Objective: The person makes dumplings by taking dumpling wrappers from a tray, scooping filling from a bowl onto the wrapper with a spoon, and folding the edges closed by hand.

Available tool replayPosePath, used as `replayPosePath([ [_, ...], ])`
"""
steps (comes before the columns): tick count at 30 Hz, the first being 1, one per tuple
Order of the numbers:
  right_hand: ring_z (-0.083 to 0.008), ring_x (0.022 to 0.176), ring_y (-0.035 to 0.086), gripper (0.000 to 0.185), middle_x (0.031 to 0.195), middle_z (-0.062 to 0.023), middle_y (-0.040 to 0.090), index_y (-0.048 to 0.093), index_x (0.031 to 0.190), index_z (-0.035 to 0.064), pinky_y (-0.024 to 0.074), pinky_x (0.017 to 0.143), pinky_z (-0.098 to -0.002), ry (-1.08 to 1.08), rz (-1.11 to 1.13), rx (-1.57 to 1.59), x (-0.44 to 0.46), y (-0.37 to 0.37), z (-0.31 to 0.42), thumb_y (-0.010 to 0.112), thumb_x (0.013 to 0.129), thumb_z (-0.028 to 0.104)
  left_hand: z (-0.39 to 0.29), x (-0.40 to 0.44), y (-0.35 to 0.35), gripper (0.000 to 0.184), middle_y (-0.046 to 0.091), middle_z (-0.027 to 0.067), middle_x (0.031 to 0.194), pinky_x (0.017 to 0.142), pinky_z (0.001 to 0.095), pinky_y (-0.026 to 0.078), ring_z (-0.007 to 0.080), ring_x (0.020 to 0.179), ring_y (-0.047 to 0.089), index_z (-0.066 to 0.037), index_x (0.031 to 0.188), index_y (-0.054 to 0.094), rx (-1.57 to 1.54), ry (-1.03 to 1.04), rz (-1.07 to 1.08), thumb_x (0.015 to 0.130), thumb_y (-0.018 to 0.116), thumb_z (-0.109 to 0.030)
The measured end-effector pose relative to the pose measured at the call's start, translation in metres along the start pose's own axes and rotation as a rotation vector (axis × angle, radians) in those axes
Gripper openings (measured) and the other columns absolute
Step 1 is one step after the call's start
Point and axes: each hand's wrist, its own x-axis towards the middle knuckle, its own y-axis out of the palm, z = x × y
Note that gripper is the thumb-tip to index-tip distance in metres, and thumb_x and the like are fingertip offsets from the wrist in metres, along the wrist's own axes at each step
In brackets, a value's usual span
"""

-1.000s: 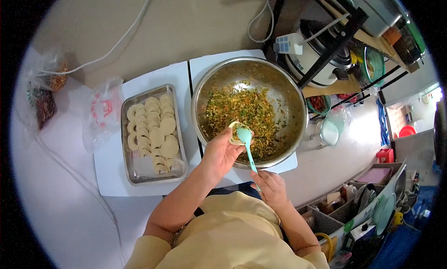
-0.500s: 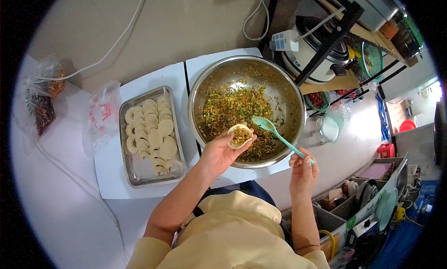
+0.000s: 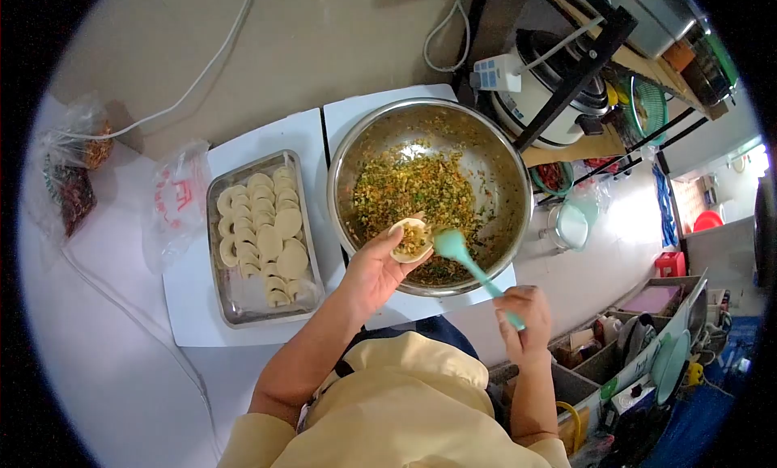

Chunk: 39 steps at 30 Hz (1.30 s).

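My left hand (image 3: 371,272) holds a round dough wrapper (image 3: 411,240) with chopped filling on it, above the near rim of a big steel bowl (image 3: 506,172). Chopped vegetable filling (image 3: 414,185) covers much of the bowl's bottom. In my right hand (image 3: 524,318) is a light green spoon (image 3: 477,272), its head just right of the wrapper; whether they touch I cannot tell. Left of the bowl lies a metal tray (image 3: 229,294) with rows of dough wrappers (image 3: 269,240), several of them overlapping.
A crumpled plastic bag (image 3: 178,197) lies left of the tray, with bagged food (image 3: 77,197) farther left. Behind the bowl at right stand a black-framed rack (image 3: 579,79), a power strip (image 3: 496,73) and a rice cooker (image 3: 538,120). Storage bins (image 3: 579,379) sit at lower right.
The spoon came away from the wrapper to the right, then swung back beside it with my right hand lower. The filling on the wrapper is now visible. My left hand has shifted slightly left.
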Motion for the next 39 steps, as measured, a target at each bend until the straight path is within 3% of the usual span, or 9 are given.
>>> replayPosePath([
  [7,-0.0321,0.080,0.059,0.018,0.088,-0.0150,0.061,0.061,0.091,0.0033,0.0467,0.069,-0.0381,0.035,0.042,0.072,0.008,0.001,0.003,0.062,0.073,0.002,-0.001,-0.001,-0.002,0.040,0.055,0.0158,0.122,0.100,0.0406,0.044,0.0278,0.115,0.053,0.001,0.131,0.043,0.018,-0.006,-0.009,0.096,0.046,-0.018],
  [13,-0.0339,0.084,0.056,0.021,0.090,-0.0151,0.059,0.060,0.093,0.0024,0.0446,0.074,-0.0401,0.219,-0.064,-0.023,0.006,0.012,-0.008,0.063,0.073,0.002,-0.006,-0.004,-0.001,0.040,0.053,0.0162,0.124,0.100,0.0385,0.044,0.0298,0.116,0.052,0.002,0.131,0.043,0.048,-0.007,-0.028,0.096,0.046,-0.017],
  [16,-0.0333,0.088,0.054,0.020,0.092,-0.0135,0.058,0.061,0.093,0.0029,0.0438,0.076,-0.0406,0.248,0.125,-0.018,-0.001,0.032,-0.017,0.064,0.073,0.004,-0.006,-0.008,0.007,0.040,0.052,0.0174,0.125,0.100,0.0365,0.045,0.0320,0.117,0.051,0.003,0.131,0.042,0.102,0.007,-0.033,0.096,0.045,-0.016],
  [20,-0.0314,0.088,0.053,0.023,0.092,-0.0112,0.056,0.064,0.094,0.0055,0.0437,0.076,-0.0406,0.160,0.237,-0.138,0.005,0.041,-0.006,0.068,0.072,0.011,-0.009,-0.015,0.017,0.041,0.050,0.0186,0.127,0.099,0.0359,0.045,0.0336,0.118,0.050,0.004,0.132,0.040,0.202,-0.030,0.000,0.097,0.043,-0.017],
  [25,-0.0265,0.085,0.054,0.025,0.093,-0.0065,0.057,0.067,0.091,0.0111,0.0431,0.074,-0.0362,0.084,0.006,0.026,0.016,0.039,0.001,0.074,0.067,0.010,-0.008,-0.026,0.035,0.047,0.047,0.0196,0.131,0.099,0.0438,0.042,0.0331,0.118,0.049,0.002,0.135,0.036,0.160,-0.160,0.111,0.097,0.041,-0.026],
  [30,-0.0243,0.085,0.054,0.021,0.092,-0.0040,0.057,0.069,0.085,0.0157,0.0424,0.073,-0.0357,-0.089,-0.094,-0.023,0.035,0.046,0.014,0.076,0.065,0.011,-0.005,-0.037,0.051,0.050,0.046,0.0186,0.133,0.101,0.0430,0.038,0.0272,0.118,0.049,0.001,0.136,0.036,0.168,-0.191,0.157,0.097,0.041,-0.029],
  [33,-0.0240,0.086,0.054,0.021,0.091,-0.0035,0.056,0.069,0.084,0.0154,0.0418,0.074,-0.0351,-0.127,-0.139,0.003,0.037,0.048,0.015,0.076,0.065,0.011,-0.010,-0.047,0.062,0.049,0.048,0.0157,0.131,0.100,0.0381,0.040,0.0233,0.118,0.049,0.000,0.137,0.035,0.143,-0.235,0.172,0.094,0.049,-0.018],
  [35,-0.0239,0.088,0.053,0.022,0.090,-0.0034,0.056,0.069,0.085,0.0146,0.0417,0.075,-0.0348,-0.060,-0.187,0.102,0.037,0.047,0.020,0.076,0.064,0.011,-0.009,-0.055,0.069,0.054,0.049,0.0137,0.129,0.099,0.0328,0.041,0.0187,0.117,0.049,-0.001,0.139,0.033,0.704,-0.043,0.277,0.089,0.054,-0.003],
  [39,-0.0252,0.092,0.052,0.022,0.096,-0.0052,0.057,0.070,0.088,0.0147,0.0414,0.079,-0.0372,-0.071,-0.201,0.146,0.040,0.042,0.025,0.074,0.066,0.013,-0.008,-0.063,0.072,0.061,0.051,0.0121,0.126,0.096,0.0294,0.044,0.0159,0.114,0.050,-0.003,0.139,0.031,0.753,0.013,0.278,0.084,0.056,0.006],
])
